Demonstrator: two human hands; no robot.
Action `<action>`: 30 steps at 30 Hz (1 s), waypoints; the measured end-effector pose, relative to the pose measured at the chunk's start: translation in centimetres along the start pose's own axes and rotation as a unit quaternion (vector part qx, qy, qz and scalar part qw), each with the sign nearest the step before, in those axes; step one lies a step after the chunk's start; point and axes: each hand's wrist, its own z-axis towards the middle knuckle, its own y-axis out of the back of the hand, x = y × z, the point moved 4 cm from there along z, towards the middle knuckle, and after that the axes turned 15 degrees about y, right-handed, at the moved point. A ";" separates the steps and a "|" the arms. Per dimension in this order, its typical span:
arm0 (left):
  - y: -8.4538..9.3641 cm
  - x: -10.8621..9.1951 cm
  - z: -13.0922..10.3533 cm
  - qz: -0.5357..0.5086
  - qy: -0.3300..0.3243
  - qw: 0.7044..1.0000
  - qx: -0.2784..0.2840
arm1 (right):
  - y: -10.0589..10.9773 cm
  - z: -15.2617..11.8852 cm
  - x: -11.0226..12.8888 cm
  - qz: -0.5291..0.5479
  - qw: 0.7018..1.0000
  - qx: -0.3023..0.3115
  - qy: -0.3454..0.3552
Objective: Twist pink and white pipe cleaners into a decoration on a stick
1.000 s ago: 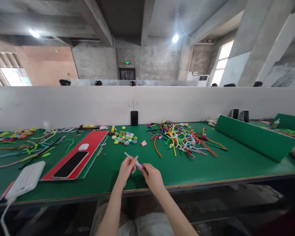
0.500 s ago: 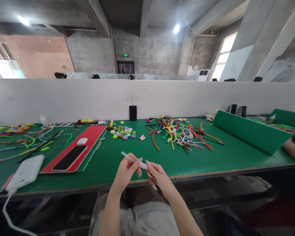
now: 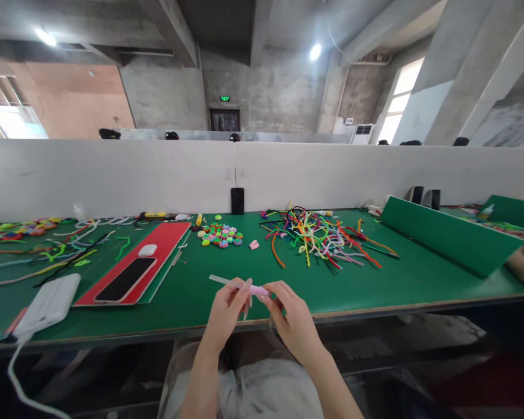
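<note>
Over the table's front edge, my left hand (image 3: 227, 307) is closed on a thin whitish stick (image 3: 219, 280), whose free end points up and left. Pink fuzzy pipe cleaner (image 3: 258, 290) is coiled in tight rings around the stick's right part. My right hand (image 3: 291, 311) pinches the right end of this coil between thumb and fingers. Part of the stick is hidden behind my left fingers. Beyond my hands lies a small pink coiled piece (image 3: 254, 245) on the green table (image 3: 353, 288).
A tangled heap of colourful pipe cleaners (image 3: 314, 235) lies right of centre, with small colourful coiled pieces (image 3: 222, 234) left of it. A phone (image 3: 126, 280) rests on a red board (image 3: 163, 235); a white power bank (image 3: 52, 302) is farther left. A green board (image 3: 449, 235) stands at right, near another person's arm (image 3: 521, 269).
The stick has swung to a flatter angle and shifted slightly left at its free end. My right hand has turned and risen a little, and more of the pink coil shows.
</note>
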 end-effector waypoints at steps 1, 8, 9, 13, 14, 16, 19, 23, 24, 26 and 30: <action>-0.1 0.1 -0.1 -0.012 0.004 1.000 0.010 | 0.0 0.0 0.1 0.001 1.000 0.008 0.001; -0.6 0.0 -0.4 -0.053 -0.016 0.996 0.065 | -0.2 -0.1 0.4 0.079 0.996 -0.005 -0.046; -0.6 -0.1 -0.5 -0.044 -0.020 0.997 0.067 | -0.3 -0.1 0.5 0.112 0.992 -0.014 -0.064; -0.6 -0.6 -1.0 0.001 -0.021 0.997 0.073 | -1.3 -0.3 0.4 0.272 0.946 -0.060 -0.166; -0.6 -0.7 -1.0 0.009 -0.022 0.997 0.071 | -1.6 -0.4 0.3 0.307 0.930 -0.063 -0.193; -0.5 -0.9 -1.1 0.017 -0.026 0.997 0.064 | -2.2 -0.5 0.2 0.352 0.904 -0.056 -0.235; -0.4 -1.0 -1.2 0.016 -0.025 0.999 0.046 | -2.1 -0.4 0.3 0.335 0.914 -0.042 -0.225; -0.7 -0.9 -1.2 0.012 -0.025 1.000 0.009 | -0.5 0.1 0.9 0.130 0.987 -0.018 -0.096; -0.9 -0.9 -1.2 0.018 -0.027 0.999 0.002 | -0.3 0.1 1.0 0.079 0.995 -0.007 -0.066; -1.2 -0.7 -1.2 0.026 -0.023 0.999 -0.012 | 0.0 0.1 1.2 0.018 0.999 0.013 -0.026; -1.6 -0.2 -1.1 0.009 0.002 1.000 -0.024 | 0.0 -0.1 0.9 -0.008 1.000 0.013 -0.018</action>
